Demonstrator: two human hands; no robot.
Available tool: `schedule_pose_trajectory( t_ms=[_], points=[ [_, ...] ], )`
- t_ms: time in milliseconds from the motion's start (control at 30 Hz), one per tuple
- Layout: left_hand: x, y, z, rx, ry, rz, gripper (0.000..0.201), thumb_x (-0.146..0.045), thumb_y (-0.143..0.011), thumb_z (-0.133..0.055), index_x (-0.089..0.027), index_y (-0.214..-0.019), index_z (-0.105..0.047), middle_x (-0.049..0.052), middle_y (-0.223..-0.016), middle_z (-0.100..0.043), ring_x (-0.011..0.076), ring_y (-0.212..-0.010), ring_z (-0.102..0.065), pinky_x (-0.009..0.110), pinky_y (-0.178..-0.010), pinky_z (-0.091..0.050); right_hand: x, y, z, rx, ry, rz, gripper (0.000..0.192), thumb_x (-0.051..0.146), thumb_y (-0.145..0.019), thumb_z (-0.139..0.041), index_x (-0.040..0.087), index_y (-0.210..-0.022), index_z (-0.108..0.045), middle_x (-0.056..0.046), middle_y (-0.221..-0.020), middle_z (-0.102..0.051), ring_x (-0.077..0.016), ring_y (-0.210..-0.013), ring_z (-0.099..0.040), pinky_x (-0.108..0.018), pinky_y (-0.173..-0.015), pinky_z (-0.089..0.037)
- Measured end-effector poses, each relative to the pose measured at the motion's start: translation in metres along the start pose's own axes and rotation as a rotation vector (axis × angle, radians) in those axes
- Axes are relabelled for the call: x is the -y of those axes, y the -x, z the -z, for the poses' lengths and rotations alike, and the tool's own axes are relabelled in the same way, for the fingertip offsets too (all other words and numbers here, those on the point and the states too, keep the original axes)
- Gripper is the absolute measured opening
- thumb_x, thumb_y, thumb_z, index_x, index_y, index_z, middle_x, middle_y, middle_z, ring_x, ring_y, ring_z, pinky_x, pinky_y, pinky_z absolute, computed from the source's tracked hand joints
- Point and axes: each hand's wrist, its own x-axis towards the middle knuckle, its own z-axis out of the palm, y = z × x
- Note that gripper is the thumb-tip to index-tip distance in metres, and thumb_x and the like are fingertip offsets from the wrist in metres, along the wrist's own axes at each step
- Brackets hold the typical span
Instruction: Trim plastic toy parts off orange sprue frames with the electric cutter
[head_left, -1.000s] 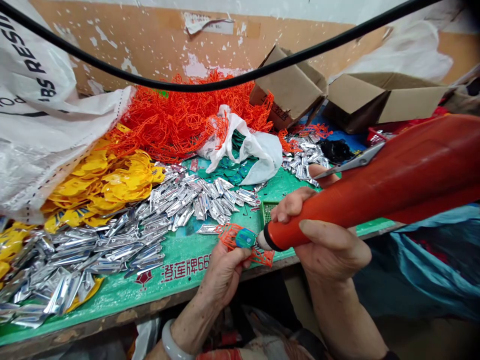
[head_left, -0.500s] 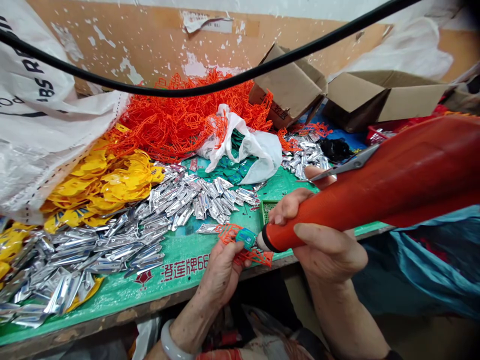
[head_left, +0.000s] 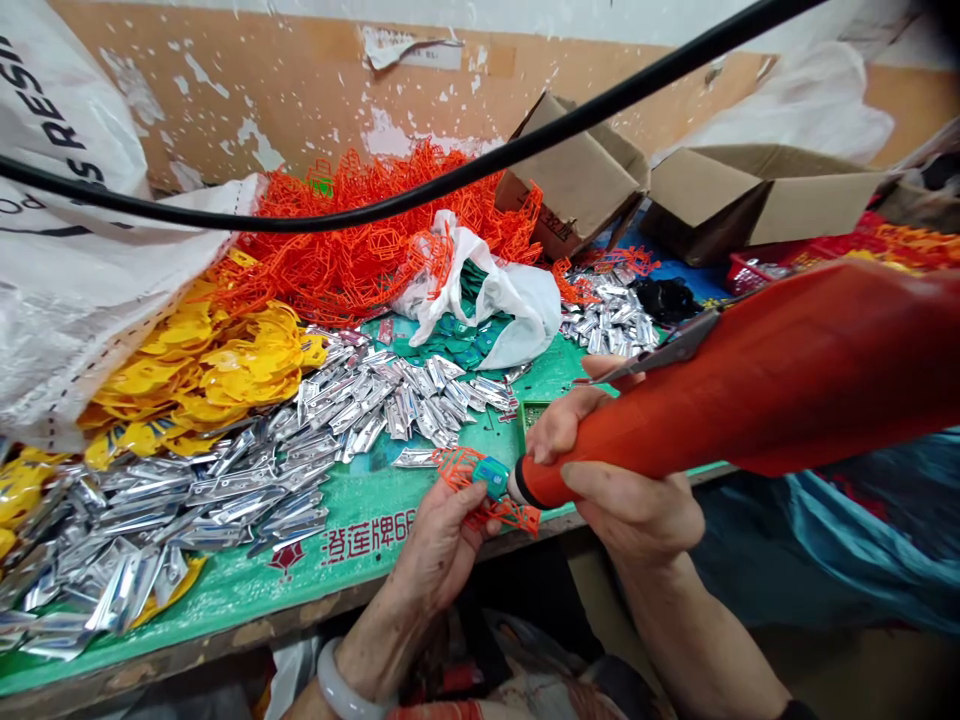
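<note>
My left hand (head_left: pixel 442 540) pinches an orange plastic lattice piece (head_left: pixel 459 463) with a small teal plastic part (head_left: pixel 491 477) on it, at the table's front edge. My right hand (head_left: pixel 637 505) is wrapped round a thick red-covered tool (head_left: pixel 750 400), which looks like an electric screwdriver. Its pale tip, below a black ring, meets the teal part's right side; the exact contact is hidden. Along the tool's top lies a flat grey metal blade-like piece (head_left: pixel 667 350), near my fingers. Beyond my right hand, partly covered, sits a small green tray (head_left: pixel 530 412).
Silver metal-looking strips (head_left: pixel 285 470) spread across the green table cover (head_left: pixel 360 500). Yellow parts (head_left: pixel 255 350) lie at left, with an orange lattice heap (head_left: pixel 337 250) behind. A white bag (head_left: pixel 529 310) holds teal parts. Cardboard boxes (head_left: pixel 817 205) stand at back right. A black cable (head_left: pixel 450 180) crosses overhead.
The red tool and my right hand have shifted slightly left, with the tip still at the teal part. My left hand stays almost in place. The cable hangs lower at left.
</note>
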Motion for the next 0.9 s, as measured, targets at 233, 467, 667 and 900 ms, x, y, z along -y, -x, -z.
schedule_pose_trajectory(
  t_ms=[233,467,667,900],
  points=[
    [-0.001,0.001,0.002,-0.022,0.042,0.009,0.033,-0.021,-0.065,-0.084,-0.014,-0.092,-0.065,-0.001,-0.074,-0.060,0.0100,-0.063,-0.053,0.019,-0.048,-0.045,-0.005,-0.001,0.000,0.048,-0.067,0.008,0.049,0.016,-0.068,-0.074,0.029,-0.110,-0.052,0.006,-0.075,-0.060,-0.0130,-0.058,-0.058,-0.032,-0.061,-0.051],
    [-0.002,0.001,0.004,-0.034,0.070,0.031,0.033,-0.023,-0.061,-0.087,-0.014,-0.085,-0.066,-0.003,-0.066,-0.057,0.0088,-0.058,-0.050,0.018,-0.046,-0.042,-0.008,0.000,0.000,0.049,-0.080,-0.003,0.051,0.018,-0.069,-0.074,0.032,-0.113,-0.053,0.007,-0.074,-0.061,-0.0138,-0.060,-0.060,-0.033,-0.064,-0.052],
    [-0.005,0.003,0.005,0.032,0.040,0.028,0.028,-0.024,-0.066,-0.084,-0.013,-0.086,-0.068,0.000,-0.069,-0.060,0.0096,-0.059,-0.053,0.019,-0.046,-0.042,0.000,-0.003,-0.001,0.058,-0.208,-0.001,0.048,0.012,-0.066,-0.070,0.030,-0.108,-0.059,0.005,-0.074,-0.061,-0.0134,-0.064,-0.059,-0.031,-0.065,-0.051],
    [-0.020,0.014,0.020,0.102,-0.129,-0.051,0.029,-0.028,-0.071,-0.083,-0.012,-0.092,-0.072,0.000,-0.070,-0.065,0.0052,-0.051,-0.049,0.015,-0.042,-0.036,0.026,-0.031,0.014,-0.207,0.021,0.148,0.009,0.011,-0.064,-0.067,0.017,-0.071,-0.065,0.000,-0.068,-0.064,-0.0147,-0.060,-0.059,-0.032,-0.062,-0.049]
  ],
)
